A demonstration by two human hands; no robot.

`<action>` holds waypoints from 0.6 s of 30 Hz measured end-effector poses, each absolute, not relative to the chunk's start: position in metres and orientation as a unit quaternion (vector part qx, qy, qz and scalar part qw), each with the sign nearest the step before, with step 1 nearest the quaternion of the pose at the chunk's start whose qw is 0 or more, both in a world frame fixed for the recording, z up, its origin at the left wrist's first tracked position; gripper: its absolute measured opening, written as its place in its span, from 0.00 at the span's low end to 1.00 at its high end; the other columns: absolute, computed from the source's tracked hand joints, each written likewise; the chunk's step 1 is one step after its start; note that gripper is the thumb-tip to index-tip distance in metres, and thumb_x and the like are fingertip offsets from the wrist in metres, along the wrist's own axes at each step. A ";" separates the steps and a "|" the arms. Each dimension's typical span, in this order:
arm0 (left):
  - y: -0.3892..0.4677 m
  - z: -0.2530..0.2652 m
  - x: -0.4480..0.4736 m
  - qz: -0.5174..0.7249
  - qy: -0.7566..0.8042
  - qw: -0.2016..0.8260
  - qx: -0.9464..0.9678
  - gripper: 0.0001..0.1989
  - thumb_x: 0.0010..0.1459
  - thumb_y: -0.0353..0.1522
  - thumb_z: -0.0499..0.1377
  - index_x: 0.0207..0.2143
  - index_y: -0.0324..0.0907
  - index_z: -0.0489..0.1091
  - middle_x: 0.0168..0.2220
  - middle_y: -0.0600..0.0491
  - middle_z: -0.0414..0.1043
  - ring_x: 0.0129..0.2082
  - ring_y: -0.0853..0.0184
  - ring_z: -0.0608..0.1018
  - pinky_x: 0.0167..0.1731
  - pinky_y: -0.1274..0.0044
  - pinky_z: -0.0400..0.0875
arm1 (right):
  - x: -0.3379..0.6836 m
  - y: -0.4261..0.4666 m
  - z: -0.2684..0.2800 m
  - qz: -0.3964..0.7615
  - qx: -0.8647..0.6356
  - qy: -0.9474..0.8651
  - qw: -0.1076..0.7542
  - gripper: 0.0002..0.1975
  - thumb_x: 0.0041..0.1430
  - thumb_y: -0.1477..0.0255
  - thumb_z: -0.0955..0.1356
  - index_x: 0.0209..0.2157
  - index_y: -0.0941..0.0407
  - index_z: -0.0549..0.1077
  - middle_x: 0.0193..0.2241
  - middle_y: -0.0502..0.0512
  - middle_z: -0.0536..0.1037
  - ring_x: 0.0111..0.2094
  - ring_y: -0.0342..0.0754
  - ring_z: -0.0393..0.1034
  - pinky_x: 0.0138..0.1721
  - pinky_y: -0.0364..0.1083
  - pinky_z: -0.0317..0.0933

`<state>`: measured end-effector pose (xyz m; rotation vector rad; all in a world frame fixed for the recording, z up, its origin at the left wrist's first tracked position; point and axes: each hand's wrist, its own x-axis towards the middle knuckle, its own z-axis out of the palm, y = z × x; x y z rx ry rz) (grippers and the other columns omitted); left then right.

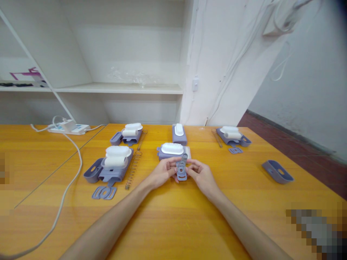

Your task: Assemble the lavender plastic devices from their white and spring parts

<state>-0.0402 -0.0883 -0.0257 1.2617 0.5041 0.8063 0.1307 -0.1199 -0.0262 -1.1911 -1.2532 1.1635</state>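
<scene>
Both hands meet at the middle of the table. My left hand [164, 172] is closed on the left side of a flat purple-grey plate with cut-outs [182, 177], held tilted up. My right hand [200, 175] pinches its right side. A grey metal coil spring [184, 159] seems to rest against the plate's upper part; fingers partly cover where they meet. Just behind the hands lies a purple housing with a white bristled oval brush head [172, 148]. Off to the right, a purple oval end cap [278, 172] sits by itself.
At left are two part sets, the nearer with a purple housing [115, 173], a long spring [132, 171] and a flat plate [104, 193]. Other sets stand at the back middle [179, 139] and back right [230, 137]. A white cable [80, 162] runs from a power strip [69, 128].
</scene>
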 end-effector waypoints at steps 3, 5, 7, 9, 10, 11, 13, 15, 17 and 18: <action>-0.089 -0.026 -0.040 0.365 0.229 0.703 0.565 0.29 0.50 0.38 0.64 0.53 0.38 0.63 0.41 0.42 0.74 0.30 0.64 0.77 0.24 0.77 0.71 | 0.131 -0.119 -0.027 0.473 -0.498 -0.529 0.498 0.19 0.47 0.65 0.71 0.40 0.61 0.72 0.19 0.47 0.72 0.23 0.43 0.67 0.29 0.43 0.61; -0.089 -0.026 -0.040 0.371 0.229 0.708 0.556 0.29 0.50 0.37 0.64 0.53 0.39 0.63 0.42 0.42 0.73 0.31 0.64 0.77 0.26 0.77 0.72 | 0.131 -0.119 -0.027 0.472 -0.499 -0.528 0.499 0.19 0.46 0.66 0.71 0.40 0.61 0.72 0.19 0.47 0.72 0.23 0.42 0.67 0.29 0.43 0.60; -0.089 -0.026 -0.040 0.380 0.224 0.716 0.541 0.29 0.49 0.36 0.65 0.53 0.38 0.63 0.44 0.41 0.72 0.34 0.62 0.78 0.30 0.76 0.72 | 0.132 -0.119 -0.028 0.477 -0.495 -0.524 0.503 0.19 0.46 0.66 0.71 0.40 0.61 0.72 0.20 0.47 0.73 0.23 0.42 0.67 0.29 0.43 0.61; -0.089 -0.026 -0.039 0.389 0.221 0.722 0.527 0.30 0.49 0.35 0.65 0.53 0.38 0.63 0.45 0.40 0.72 0.36 0.61 0.78 0.33 0.74 0.72 | 0.132 -0.118 -0.029 0.488 -0.481 -0.520 0.509 0.20 0.46 0.65 0.71 0.41 0.60 0.73 0.22 0.49 0.75 0.24 0.44 0.69 0.30 0.44 0.63; -0.089 -0.027 -0.039 0.392 0.221 0.725 0.521 0.30 0.48 0.35 0.66 0.53 0.38 0.63 0.45 0.40 0.72 0.36 0.60 0.78 0.34 0.73 0.72 | 0.133 -0.118 -0.030 0.496 -0.472 -0.519 0.512 0.20 0.47 0.65 0.71 0.41 0.60 0.73 0.23 0.50 0.76 0.26 0.44 0.70 0.31 0.44 0.63; -0.089 -0.027 -0.039 0.394 0.221 0.728 0.516 0.30 0.48 0.35 0.66 0.53 0.38 0.63 0.45 0.39 0.72 0.36 0.60 0.78 0.34 0.72 0.72 | 0.133 -0.118 -0.030 0.503 -0.462 -0.518 0.514 0.19 0.47 0.65 0.71 0.42 0.59 0.73 0.25 0.51 0.76 0.27 0.45 0.71 0.32 0.45 0.64; -0.088 -0.027 -0.039 0.396 0.220 0.734 0.505 0.30 0.46 0.34 0.67 0.52 0.38 0.64 0.44 0.39 0.72 0.36 0.59 0.78 0.36 0.70 0.72 | 0.133 -0.118 -0.030 0.510 -0.449 -0.519 0.519 0.18 0.48 0.65 0.71 0.41 0.58 0.74 0.26 0.52 0.77 0.29 0.46 0.71 0.34 0.46 0.64; -0.088 -0.027 -0.039 0.398 0.221 0.739 0.496 0.30 0.45 0.33 0.67 0.51 0.37 0.65 0.44 0.40 0.73 0.37 0.58 0.78 0.38 0.69 0.72 | 0.133 -0.119 -0.030 0.500 -0.447 -0.524 0.525 0.17 0.48 0.66 0.70 0.40 0.58 0.75 0.27 0.52 0.77 0.29 0.46 0.71 0.36 0.46 0.65; -0.088 -0.027 -0.039 0.404 0.231 0.738 0.488 0.29 0.44 0.32 0.68 0.50 0.36 0.65 0.44 0.40 0.73 0.38 0.58 0.77 0.38 0.68 0.72 | 0.132 -0.120 -0.031 0.477 -0.449 -0.538 0.530 0.15 0.50 0.66 0.69 0.40 0.57 0.75 0.27 0.52 0.77 0.30 0.47 0.71 0.37 0.47 0.65; -0.088 -0.026 -0.039 0.409 0.238 0.736 0.484 0.29 0.44 0.32 0.68 0.50 0.36 0.65 0.43 0.40 0.73 0.38 0.58 0.77 0.38 0.67 0.72 | 0.132 -0.121 -0.031 0.463 -0.449 -0.549 0.532 0.14 0.51 0.67 0.69 0.40 0.57 0.75 0.28 0.52 0.77 0.31 0.47 0.71 0.38 0.48 0.65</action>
